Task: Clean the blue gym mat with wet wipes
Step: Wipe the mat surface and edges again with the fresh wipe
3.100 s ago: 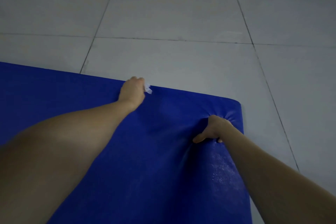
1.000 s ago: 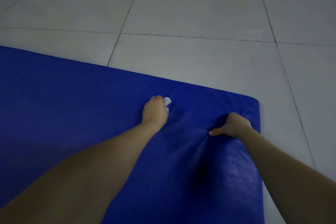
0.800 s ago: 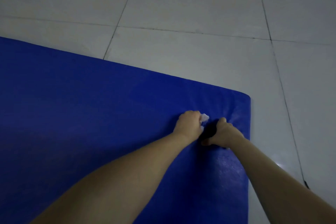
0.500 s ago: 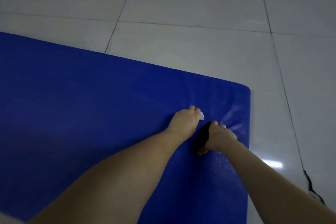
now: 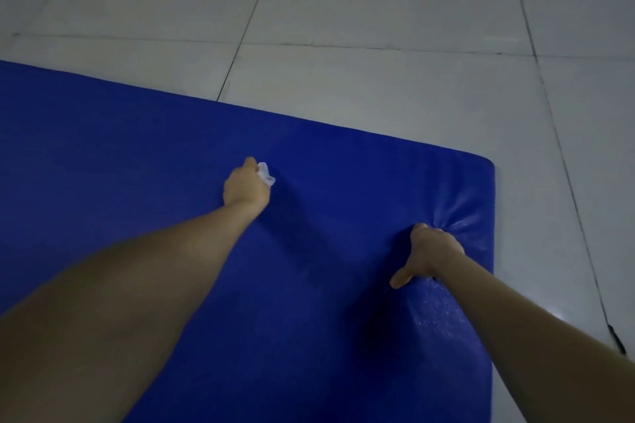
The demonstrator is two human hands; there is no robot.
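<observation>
step: wiping the top, judged mid-task | mat (image 5: pixel 137 182): flat on the floor (image 5: pixel 378 10) | left hand (image 5: pixel 245 187): fisted round wet wipe (image 5: pixel 266 176), pressing it mid-mat | right hand (image 5: pixel 429 252): fingers curled into the cover near the right edge, puckering it | next: probably a firm sweep over unwiped areas, mat braced

No writing, label, brand mark or number can be read anywhere here.
</observation>
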